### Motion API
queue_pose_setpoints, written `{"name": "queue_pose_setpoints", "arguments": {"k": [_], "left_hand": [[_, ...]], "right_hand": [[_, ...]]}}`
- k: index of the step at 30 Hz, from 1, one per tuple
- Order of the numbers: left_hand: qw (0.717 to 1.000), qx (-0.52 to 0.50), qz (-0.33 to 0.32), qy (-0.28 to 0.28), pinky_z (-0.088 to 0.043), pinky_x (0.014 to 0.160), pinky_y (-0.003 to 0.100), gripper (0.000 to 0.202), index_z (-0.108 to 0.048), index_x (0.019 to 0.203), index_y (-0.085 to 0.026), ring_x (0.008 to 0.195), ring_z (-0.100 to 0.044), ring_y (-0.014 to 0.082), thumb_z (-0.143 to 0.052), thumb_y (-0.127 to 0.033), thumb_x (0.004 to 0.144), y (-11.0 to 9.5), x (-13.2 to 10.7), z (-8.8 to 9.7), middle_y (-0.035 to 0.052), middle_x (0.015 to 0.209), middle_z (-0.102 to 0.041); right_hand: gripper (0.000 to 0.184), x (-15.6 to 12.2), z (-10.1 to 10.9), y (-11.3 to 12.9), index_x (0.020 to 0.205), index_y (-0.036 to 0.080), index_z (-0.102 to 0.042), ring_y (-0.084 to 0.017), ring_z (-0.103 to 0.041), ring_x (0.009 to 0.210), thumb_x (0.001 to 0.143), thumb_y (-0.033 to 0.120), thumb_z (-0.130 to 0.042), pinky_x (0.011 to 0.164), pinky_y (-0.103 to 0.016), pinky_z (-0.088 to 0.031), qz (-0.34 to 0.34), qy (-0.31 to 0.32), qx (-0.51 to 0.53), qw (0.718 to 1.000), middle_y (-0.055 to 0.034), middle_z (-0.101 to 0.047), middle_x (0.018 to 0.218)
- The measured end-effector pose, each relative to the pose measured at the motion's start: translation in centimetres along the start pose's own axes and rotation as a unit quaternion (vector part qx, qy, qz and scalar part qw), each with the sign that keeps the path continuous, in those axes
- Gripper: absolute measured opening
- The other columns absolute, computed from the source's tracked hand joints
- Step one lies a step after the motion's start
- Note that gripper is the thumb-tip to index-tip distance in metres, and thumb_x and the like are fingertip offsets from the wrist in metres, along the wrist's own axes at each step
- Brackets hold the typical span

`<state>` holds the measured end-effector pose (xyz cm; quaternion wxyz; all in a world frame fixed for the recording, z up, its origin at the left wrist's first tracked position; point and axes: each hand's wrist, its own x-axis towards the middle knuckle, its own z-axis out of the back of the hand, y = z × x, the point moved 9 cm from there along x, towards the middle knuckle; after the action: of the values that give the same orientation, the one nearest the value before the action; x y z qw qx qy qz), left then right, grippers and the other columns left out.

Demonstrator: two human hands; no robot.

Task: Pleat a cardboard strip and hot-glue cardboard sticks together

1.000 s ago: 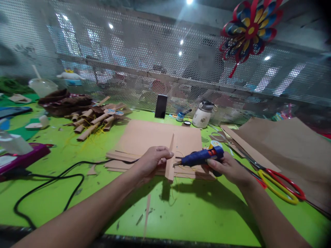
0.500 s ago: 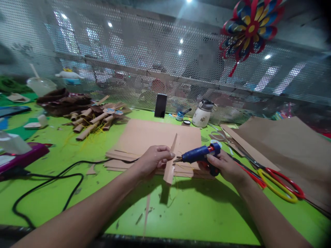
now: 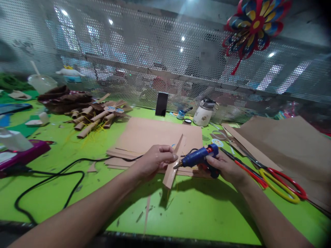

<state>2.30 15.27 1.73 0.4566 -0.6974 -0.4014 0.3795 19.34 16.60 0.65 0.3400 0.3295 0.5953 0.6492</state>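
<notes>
Between thumb and fingers, my left hand pinches a narrow strip of brown paper, tilted above the table. My right hand is wrapped round the grip of a blue hot glue gun. Its metal nozzle meets the face of the strip just below my left thumb, and a shiny line of glue shows there. Yellow strands hang under the strip. Behind and below both hands lies a stack of brown paper sheets.
Scissors with red and yellow handles lie at the right, beside large brown paper. Paper rolls are piled at the left. A black cable crosses the left side from a purple power strip. A phone stands behind.
The strip has turned so more of its face shows. The glue gun has tipped, and its nozzle has come down onto the strip's face.
</notes>
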Motion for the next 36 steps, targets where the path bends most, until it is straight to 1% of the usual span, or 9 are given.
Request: {"name": "queue_pose_setpoints", "arguments": {"k": [3, 9, 12, 17, 22, 25, 31, 33, 36], "left_hand": [[1.000, -0.005, 0.003, -0.003, -0.025, 0.043, 0.017, 0.017, -0.055, 0.059, -0.013, 0.040, -0.031, 0.0029, -0.070, -0.019, 0.063, 0.1, 0.1, 0.0, -0.0065, 0.048, -0.043], [1.000, -0.027, 0.009, 0.010, -0.030, 0.046, 0.019, 0.018, -0.055, 0.062, -0.013, 0.042, -0.040, 0.0053, -0.071, -0.021, 0.062, 0.6, 0.3, 0.2, -0.0062, 0.048, -0.044], [0.999, -0.029, 0.015, 0.013, -0.028, 0.047, 0.019, 0.018, -0.056, 0.064, -0.013, 0.044, -0.042, 0.0055, -0.072, -0.022, 0.062, 0.7, 0.3, 0.2, -0.0053, 0.051, -0.046], [0.999, -0.032, 0.017, 0.000, -0.027, 0.048, 0.018, 0.020, -0.056, 0.065, -0.013, 0.045, -0.042, 0.0053, -0.073, -0.021, 0.061, 0.6, 0.1, 0.1, -0.0045, 0.054, -0.049], [0.999, -0.030, 0.016, 0.013, -0.024, 0.045, 0.019, 0.020, -0.053, 0.060, -0.014, 0.039, -0.033, 0.0039, -0.072, -0.022, 0.063, 0.5, 0.1, -0.1, -0.0086, 0.044, -0.038], [0.999, -0.040, 0.020, 0.027, -0.027, 0.047, 0.019, 0.020, -0.052, 0.061, -0.015, 0.040, -0.033, 0.0045, -0.071, -0.022, 0.065, 0.6, 0.1, -0.1, -0.0089, 0.043, -0.037], [0.998, -0.046, 0.024, 0.036, -0.027, 0.048, 0.020, 0.021, -0.051, 0.061, -0.015, 0.041, -0.034, 0.0048, -0.071, -0.022, 0.066, 0.7, 0.1, -0.1, -0.0089, 0.044, -0.037], [0.998, -0.045, 0.024, 0.023, -0.025, 0.047, 0.019, 0.022, -0.051, 0.061, -0.015, 0.041, -0.034, 0.0046, -0.072, -0.022, 0.064, 0.7, 0.1, 0.0, -0.0088, 0.045, -0.037], [0.998, -0.045, 0.029, 0.013, -0.024, 0.046, 0.019, 0.023, -0.050, 0.061, -0.015, 0.040, -0.034, 0.0046, -0.072, -0.023, 0.063, 0.8, 0.1, 0.1, -0.0089, 0.044, -0.037]], "right_hand": [[0.035, -0.1, -0.1, 0.1, 0.086, 0.010, -0.066, -0.011, -0.053, 0.058, 0.083, 0.045, -0.063, 0.052, -0.020, -0.043, -0.003, 0.000, -0.004, 1.000, -0.0052, -0.061, 0.070], [0.038, -0.2, -1.8, 0.8, 0.077, 0.010, -0.065, -0.010, -0.051, 0.054, 0.083, 0.048, -0.061, 0.050, -0.020, -0.041, 0.019, 0.070, 0.012, 0.997, -0.0041, -0.059, 0.065], [0.036, -0.2, -1.4, 0.8, 0.077, 0.011, -0.064, -0.011, -0.053, 0.056, 0.083, 0.047, -0.062, 0.052, -0.021, -0.042, 0.015, 0.054, 0.023, 0.998, -0.0039, -0.059, 0.065], [0.035, -0.2, -0.5, 0.5, 0.087, 0.011, -0.065, -0.010, -0.052, 0.055, 0.084, 0.046, -0.062, 0.050, -0.020, -0.042, 0.004, 0.008, 0.022, 1.000, -0.0052, -0.061, 0.070], [0.037, -0.1, -1.1, 0.8, 0.080, 0.010, -0.065, -0.011, -0.052, 0.057, 0.084, 0.047, -0.061, 0.052, -0.021, -0.041, 0.019, 0.035, -0.023, 0.999, -0.0050, -0.060, 0.068], [0.040, -0.2, -1.5, 1.1, 0.075, 0.011, -0.064, -0.011, -0.052, 0.057, 0.082, 0.050, -0.061, 0.052, -0.021, -0.041, 0.026, 0.047, -0.032, 0.998, -0.0043, -0.059, 0.066], [0.041, -0.6, -1.9, 1.3, 0.078, 0.011, -0.064, -0.012, -0.054, 0.060, 0.082, 0.052, -0.060, 0.053, -0.022, -0.042, 0.024, 0.065, -0.041, 0.997, -0.0056, -0.060, 0.068], [0.040, -0.6, -1.8, 1.3, 0.076, 0.012, -0.062, -0.013, -0.053, 0.059, 0.082, 0.051, -0.060, 0.053, -0.022, -0.041, 0.027, 0.062, -0.034, 0.997, -0.0053, -0.059, 0.067], [0.039, -0.5, -1.0, 1.5, 0.076, 0.012, -0.061, -0.012, -0.051, 0.057, 0.083, 0.051, -0.060, 0.050, -0.022, -0.040, 0.034, 0.030, -0.035, 0.998, -0.0044, -0.057, 0.065]]}}
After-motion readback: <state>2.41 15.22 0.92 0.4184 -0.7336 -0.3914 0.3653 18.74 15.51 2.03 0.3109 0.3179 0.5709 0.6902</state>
